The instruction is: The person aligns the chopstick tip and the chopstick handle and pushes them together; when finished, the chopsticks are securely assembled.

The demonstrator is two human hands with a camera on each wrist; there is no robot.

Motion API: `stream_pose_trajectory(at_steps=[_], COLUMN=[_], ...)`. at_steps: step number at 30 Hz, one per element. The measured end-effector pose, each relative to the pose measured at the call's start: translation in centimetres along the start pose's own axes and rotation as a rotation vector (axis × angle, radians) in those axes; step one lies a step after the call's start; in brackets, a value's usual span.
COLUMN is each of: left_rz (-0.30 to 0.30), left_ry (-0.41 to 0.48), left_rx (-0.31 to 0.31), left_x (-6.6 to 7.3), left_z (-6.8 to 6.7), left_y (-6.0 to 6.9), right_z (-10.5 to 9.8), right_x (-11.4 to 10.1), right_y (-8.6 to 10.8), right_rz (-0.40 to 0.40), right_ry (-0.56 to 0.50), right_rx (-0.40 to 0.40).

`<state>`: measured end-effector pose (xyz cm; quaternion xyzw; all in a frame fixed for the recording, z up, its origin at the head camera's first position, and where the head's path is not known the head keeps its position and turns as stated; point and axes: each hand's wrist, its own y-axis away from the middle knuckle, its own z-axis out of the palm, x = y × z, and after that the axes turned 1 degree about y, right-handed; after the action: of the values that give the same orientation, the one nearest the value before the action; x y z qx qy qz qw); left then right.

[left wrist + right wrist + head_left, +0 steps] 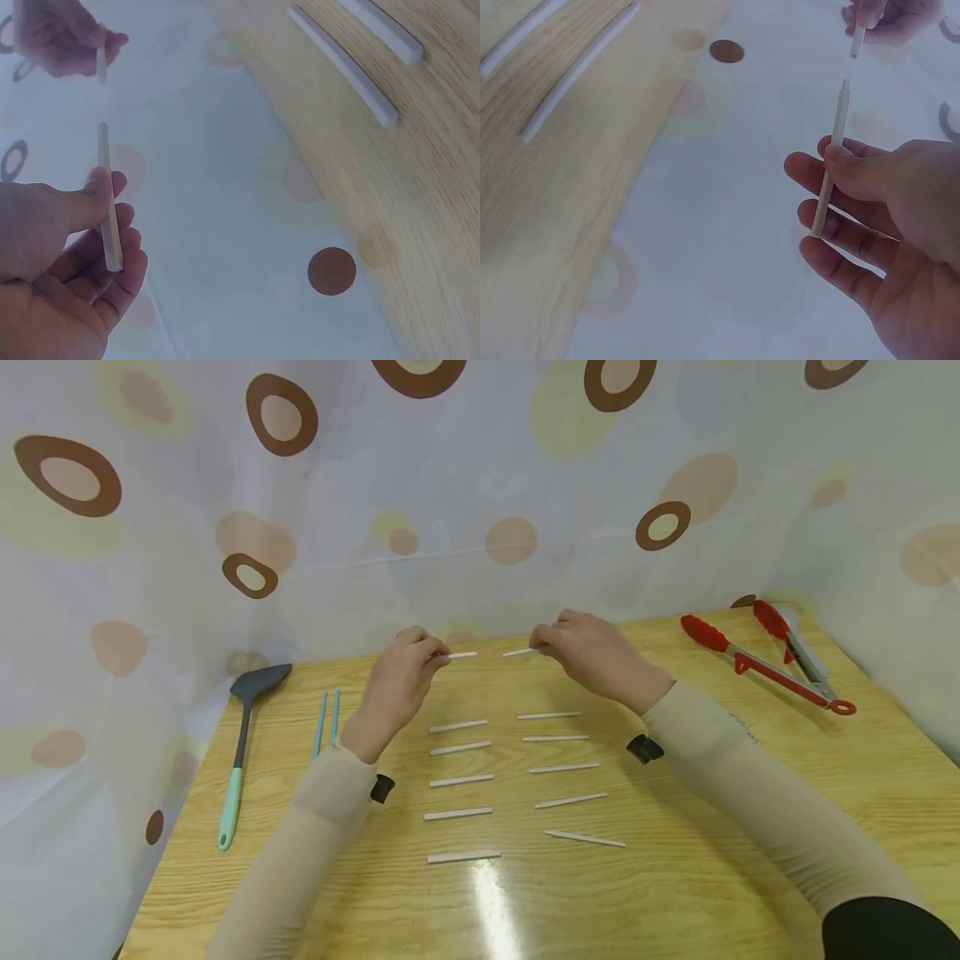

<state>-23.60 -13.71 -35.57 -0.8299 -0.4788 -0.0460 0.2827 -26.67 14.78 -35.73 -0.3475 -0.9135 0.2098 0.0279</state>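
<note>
I watch a spotted cloth (465, 460) hang behind a wooden table (675, 877); on the table lie red-and-metal tongs (780, 676) at the right and a dark spatula (242, 735) with a mint handle at the left. From a distance I see the left hand (397, 685) pinch one white stick (103, 146) and the right hand (592, 660) pinch another white stick (841, 112) — near the table's far edge, end facing end, apart. Ten loose sticks (458, 814) lie nearer in two columns of five
</note>
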Motion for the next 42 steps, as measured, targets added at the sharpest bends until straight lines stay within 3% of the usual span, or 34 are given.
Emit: stream_pose_trajectory(at_steps=[8,21,42], left_rz=[0.051,0.104,0.193], left_ry=[0.029,0.111,0.000], left_rx=[0.063,0.080,0.099], left_x=[0.9,1.3,1.3], left_z=[-0.5,-0.1,0.4], left_y=[0.2,0.3,0.6], right_z=[-1.0,-1.3,-1.2], right_x=[-1.2,-1.6,-1.8], right_y=[-0.5,-0.8,-0.5], right_rz=[-0.034,-0.070,-0.097], right_ry=[-0.014,-0.047,0.014], right_rx=[0.025,0.047,0.089])
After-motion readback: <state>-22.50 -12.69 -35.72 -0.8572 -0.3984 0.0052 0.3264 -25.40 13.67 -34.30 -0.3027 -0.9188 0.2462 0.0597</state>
